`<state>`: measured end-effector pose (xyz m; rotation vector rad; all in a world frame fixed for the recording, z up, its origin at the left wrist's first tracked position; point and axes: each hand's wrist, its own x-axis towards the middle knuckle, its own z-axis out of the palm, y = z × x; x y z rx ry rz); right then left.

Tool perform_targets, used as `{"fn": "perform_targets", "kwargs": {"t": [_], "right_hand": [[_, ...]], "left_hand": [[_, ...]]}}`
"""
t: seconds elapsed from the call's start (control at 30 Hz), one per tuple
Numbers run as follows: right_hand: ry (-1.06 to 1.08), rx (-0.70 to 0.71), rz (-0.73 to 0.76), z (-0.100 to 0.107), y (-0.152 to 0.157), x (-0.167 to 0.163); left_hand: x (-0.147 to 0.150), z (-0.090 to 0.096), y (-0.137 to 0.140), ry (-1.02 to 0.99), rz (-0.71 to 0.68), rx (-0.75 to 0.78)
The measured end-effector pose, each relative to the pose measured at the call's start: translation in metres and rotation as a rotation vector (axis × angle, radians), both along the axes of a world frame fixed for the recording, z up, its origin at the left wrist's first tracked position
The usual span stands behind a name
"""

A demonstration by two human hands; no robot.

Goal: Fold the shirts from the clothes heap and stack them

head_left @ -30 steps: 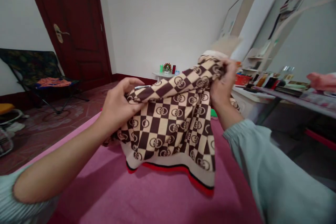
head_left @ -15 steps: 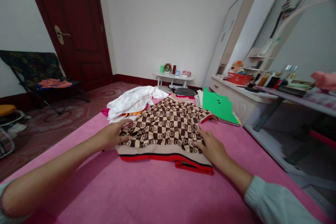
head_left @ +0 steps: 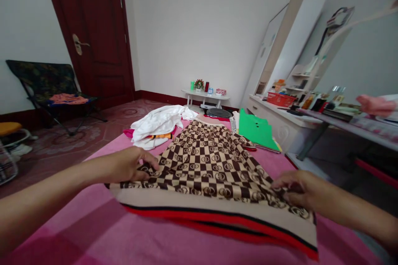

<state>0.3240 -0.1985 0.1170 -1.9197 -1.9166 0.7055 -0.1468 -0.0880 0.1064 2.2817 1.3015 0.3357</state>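
A brown-and-beige checked shirt (head_left: 211, 161) lies spread on the pink bed cover (head_left: 161, 236), its beige hem band edged in black and red facing me. My left hand (head_left: 133, 165) grips the shirt's left side just above the hem, thumb and fingers closed on the cloth. On the opposite side my right hand (head_left: 300, 190) pinches the fabric above the hem, slightly blurred. The hem is pulled wide between them, and its red edge gapes a little. One short sleeve reaches out at the far right.
White clothes (head_left: 160, 122) lie heaped at the far left of the bed, and a green folded garment (head_left: 255, 128) tops a stack at the far right. Beyond stand a low white table (head_left: 203, 94), a folding chair (head_left: 49, 87) and a dresser (head_left: 289, 112) bearing bottles and a red basket.
The shirt's hem has been drawn toward me and stretched wider. My right hand has moved right and nearer; my left hand has shifted only slightly. The view has shifted a little.
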Motion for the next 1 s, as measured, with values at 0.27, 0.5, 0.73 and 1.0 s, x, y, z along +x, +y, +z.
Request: {"fn": "perform_targets", "kwargs": {"t": [0.27,0.5,0.73,1.0], "right_hand": [[-0.255,-0.203,0.096,-0.019,0.018,0.006],[-0.223,0.54,-0.266,-0.064,0.141,0.015],[-0.338,0.451,-0.024,-0.08,0.156,-0.003],[-0.781,0.337,-0.43,-0.052,0.109,0.073]], "left_hand": [[0.036,0.016,0.017,0.278,-0.213,-0.243],[0.139,-0.04,0.073,0.094,-0.135,0.238],[0.168,-0.079,0.056,0.124,-0.287,0.262],[0.178,-0.072,0.034,-0.035,-0.555,0.161]]}}
